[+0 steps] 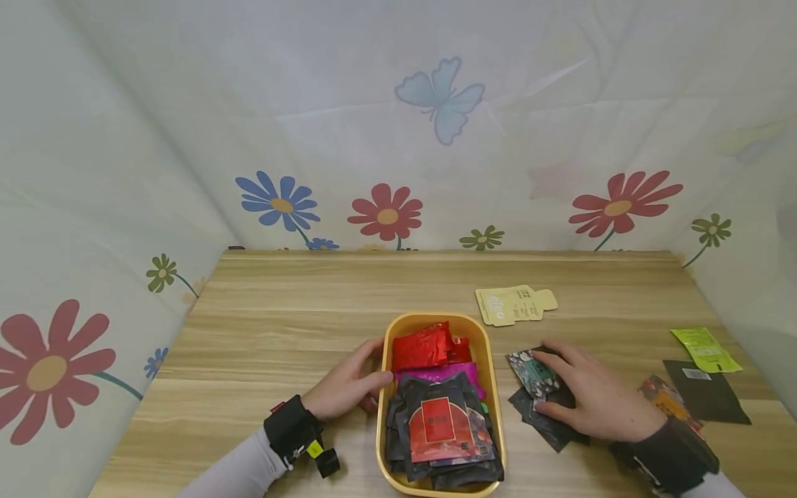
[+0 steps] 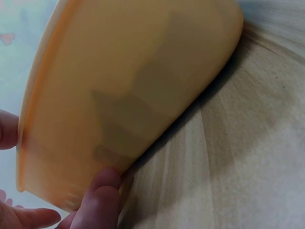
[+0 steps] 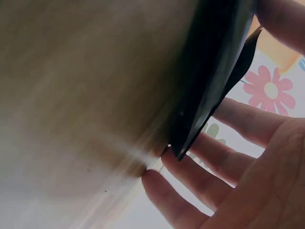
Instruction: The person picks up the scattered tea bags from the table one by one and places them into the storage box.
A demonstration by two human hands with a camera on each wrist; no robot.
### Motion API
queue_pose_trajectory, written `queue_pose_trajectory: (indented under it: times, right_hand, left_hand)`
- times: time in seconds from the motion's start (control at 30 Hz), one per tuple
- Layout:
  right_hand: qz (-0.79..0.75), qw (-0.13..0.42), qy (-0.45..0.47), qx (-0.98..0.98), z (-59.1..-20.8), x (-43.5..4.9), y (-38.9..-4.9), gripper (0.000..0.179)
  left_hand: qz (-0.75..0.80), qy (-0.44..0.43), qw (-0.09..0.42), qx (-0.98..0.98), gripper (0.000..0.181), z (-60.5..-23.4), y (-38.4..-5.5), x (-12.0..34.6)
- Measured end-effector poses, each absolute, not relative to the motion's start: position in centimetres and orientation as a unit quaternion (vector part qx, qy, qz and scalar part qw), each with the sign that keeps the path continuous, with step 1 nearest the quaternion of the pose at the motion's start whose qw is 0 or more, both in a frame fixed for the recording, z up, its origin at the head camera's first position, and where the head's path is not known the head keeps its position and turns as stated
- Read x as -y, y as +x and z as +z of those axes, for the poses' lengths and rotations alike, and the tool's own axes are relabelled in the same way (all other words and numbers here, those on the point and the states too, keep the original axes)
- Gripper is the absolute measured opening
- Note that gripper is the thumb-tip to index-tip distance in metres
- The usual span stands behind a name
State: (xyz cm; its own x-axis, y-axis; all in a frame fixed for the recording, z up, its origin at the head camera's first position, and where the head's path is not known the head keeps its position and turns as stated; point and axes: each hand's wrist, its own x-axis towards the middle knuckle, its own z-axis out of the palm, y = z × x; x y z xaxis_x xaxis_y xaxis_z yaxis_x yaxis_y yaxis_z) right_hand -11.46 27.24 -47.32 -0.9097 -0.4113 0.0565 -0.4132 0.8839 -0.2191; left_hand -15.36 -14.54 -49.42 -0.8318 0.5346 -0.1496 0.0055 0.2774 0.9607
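A yellow plastic basket [image 1: 379,443] stands on the table, filled with red packets [image 1: 422,347], a magenta packet [image 1: 445,373] and several black sachets [image 1: 438,432]. My left hand [image 1: 345,384] grips its left side, thumb at the rim and fingers against the outer wall [image 2: 143,57]. To the right of the basket, my right hand [image 1: 600,398] holds a dark patterned sachet [image 1: 529,372] between thumb and fingers. More black sachets [image 1: 548,430] lie fanned beneath that hand, partly hidden; in the right wrist view dark sachet edges [image 3: 209,95] stand tilted against the fingers.
A pale yellow flat sachet [image 1: 517,306] lies behind the basket's right corner. Right of my right hand are an orange-patterned packet [image 1: 669,399], a black packet [image 1: 712,394] and a lime green packet [image 1: 706,349]. A flowered curtain [image 1: 498,159] hangs behind the table.
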Motion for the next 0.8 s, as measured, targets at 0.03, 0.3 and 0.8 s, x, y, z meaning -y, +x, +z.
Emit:
queue_pose_trajectory:
  times: [0.03,0.3,0.8]
  right_hand:
    - [0.113,0.004,0.212,0.971,-47.3,-27.2,-11.5,0.084]
    - [0.108,0.022,0.222,0.969,-47.4,-26.9,-11.7,0.067]
    - [0.043,0.054,0.261,0.963,-46.5,-25.3,-12.5,0.064]
  left_hand:
    - [0.575,0.177,0.23,-0.765,0.067,-49.4,-15.4,14.5]
    - [0.576,0.179,0.229,-0.764,0.068,-49.7,-15.5,14.5]
    - [0.573,0.177,0.225,-0.768,0.067,-49.6,-15.4,14.5]
